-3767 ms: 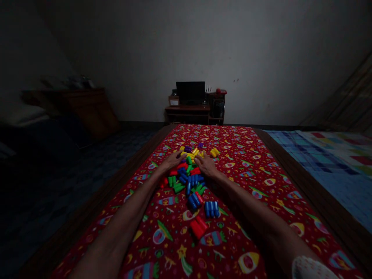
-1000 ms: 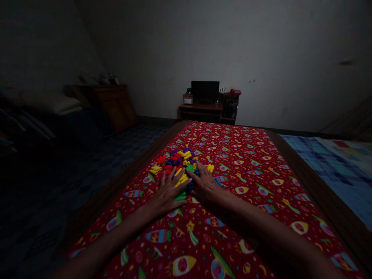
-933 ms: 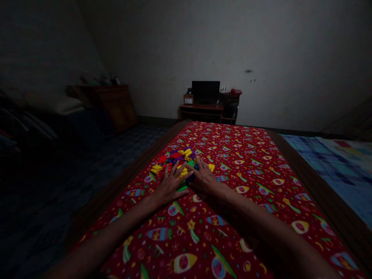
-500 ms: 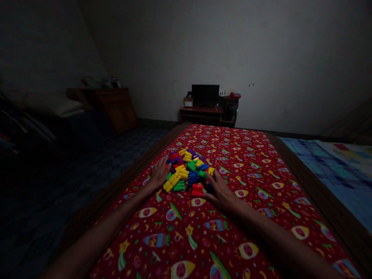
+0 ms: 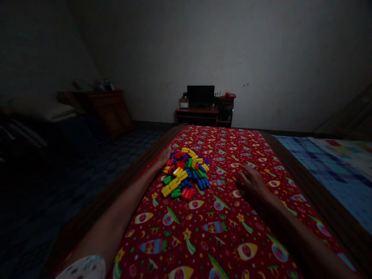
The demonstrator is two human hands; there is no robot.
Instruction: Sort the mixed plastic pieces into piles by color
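Note:
Yellow, red, green, blue and purple plastic toy building blocks lie in a loose pile on a red cloth printed with rockets and stars. A long yellow block and a red block are at the pile's near side, with a blue block at its right. My left hand rests along the pile's left edge, fingers stretched forward, holding nothing I can see. Well to the right of the blocks, my right hand hovers low over the cloth, its fingers loosely bent and apart with nothing in them.
Brown fabric borders the cloth along both sides. A blue plaid cover lies to the right. Against the far wall stands a desk with a monitor. A wooden cabinet is at the far left.
My right hand has left the pile and moved right over the cloth. My left hand has slid forward along the pile's left side. The blocks have been pushed closer together.

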